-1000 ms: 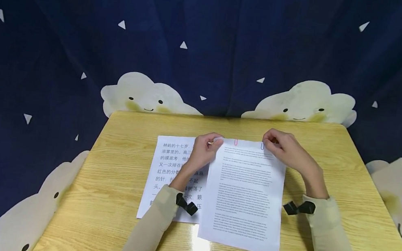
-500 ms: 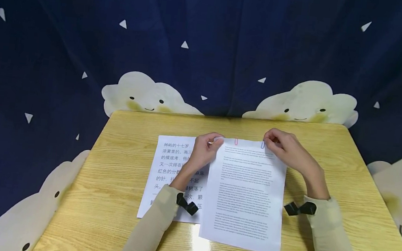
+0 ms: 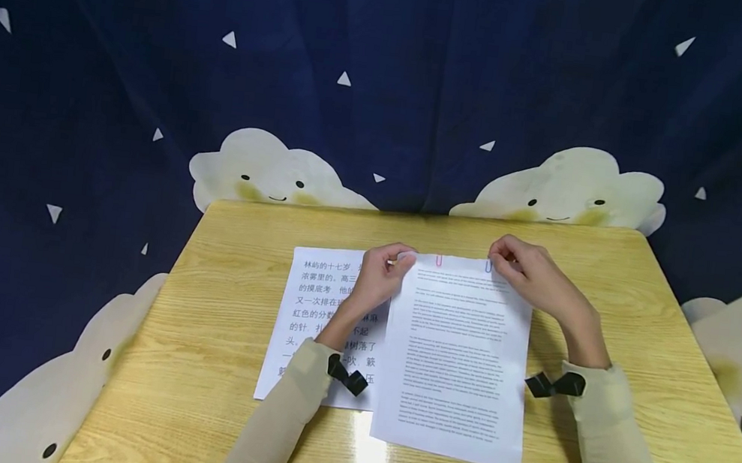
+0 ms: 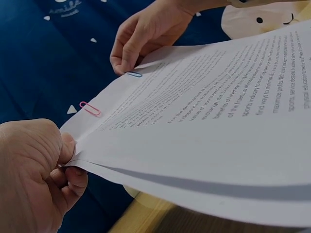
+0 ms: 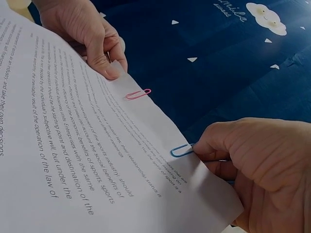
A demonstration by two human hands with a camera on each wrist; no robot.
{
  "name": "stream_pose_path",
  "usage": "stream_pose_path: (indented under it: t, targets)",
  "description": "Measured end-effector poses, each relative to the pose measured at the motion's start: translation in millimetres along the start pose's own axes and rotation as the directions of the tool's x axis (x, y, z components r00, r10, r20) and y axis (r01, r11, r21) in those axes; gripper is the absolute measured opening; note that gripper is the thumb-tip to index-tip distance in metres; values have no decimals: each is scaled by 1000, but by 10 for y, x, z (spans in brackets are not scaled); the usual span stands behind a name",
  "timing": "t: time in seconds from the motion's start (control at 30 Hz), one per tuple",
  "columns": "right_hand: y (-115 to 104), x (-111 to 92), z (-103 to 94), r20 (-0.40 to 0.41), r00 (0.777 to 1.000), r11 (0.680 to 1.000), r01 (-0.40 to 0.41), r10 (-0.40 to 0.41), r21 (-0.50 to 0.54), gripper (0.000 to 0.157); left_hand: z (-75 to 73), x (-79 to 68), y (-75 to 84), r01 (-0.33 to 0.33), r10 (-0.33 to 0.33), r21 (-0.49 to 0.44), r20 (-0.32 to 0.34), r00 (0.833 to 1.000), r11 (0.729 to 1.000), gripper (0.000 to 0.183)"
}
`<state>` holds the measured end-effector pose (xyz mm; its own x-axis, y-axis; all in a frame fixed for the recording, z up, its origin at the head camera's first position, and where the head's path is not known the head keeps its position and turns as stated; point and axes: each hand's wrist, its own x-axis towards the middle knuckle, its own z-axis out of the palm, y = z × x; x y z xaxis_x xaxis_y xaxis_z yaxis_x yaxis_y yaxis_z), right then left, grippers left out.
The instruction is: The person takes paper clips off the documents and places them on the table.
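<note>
Printed paper sheets (image 3: 452, 361) are held up by their top edge, tilted toward the head camera. My left hand (image 3: 374, 281) pinches their top left corner between thumb and fingers. A gap between layers shows in the left wrist view. Near that hand, a pink paper clip (image 4: 90, 108) sits on the top edge. Farther right, a blue paper clip (image 5: 182, 151) is partly on the same edge. My right hand (image 3: 531, 282) pinches the outer end of the blue clip at the paper edge, thumb in front and fingers behind. Those fingers hide part of the clip.
Another white sheet (image 3: 279, 327) with large Chinese print lies on the wooden table (image 3: 217, 276), partly under my left forearm and the held sheets. A dark blue curtain (image 3: 387, 75) with clouds and triangles hangs behind the table.
Both hands and the held sheets keep almost the same place, with a very slight shift in the head view. Both clips stay on the top edge.
</note>
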<state>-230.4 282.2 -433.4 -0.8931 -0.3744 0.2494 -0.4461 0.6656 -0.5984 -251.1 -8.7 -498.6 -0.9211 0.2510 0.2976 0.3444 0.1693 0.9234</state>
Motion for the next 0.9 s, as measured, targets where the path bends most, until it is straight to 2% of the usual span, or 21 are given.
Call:
stream_pose_path:
  t: [0.43, 0.67, 0.9]
  targets:
    - [-11, 8, 5, -12, 999, 999, -44, 44, 0, 13, -9, 6, -14, 2, -3, -25, -2, 1000, 1000, 18]
    - [-10, 7, 7, -25, 999, 999, -36, 36, 7, 13, -20, 12, -5, 18, -19, -24, -34, 999, 1000, 19]
    - [-6, 12, 22, -39, 999, 1000, -15, 16, 14, 10, -12, 11, 11, 25, -26, -41, -21, 999, 999, 18]
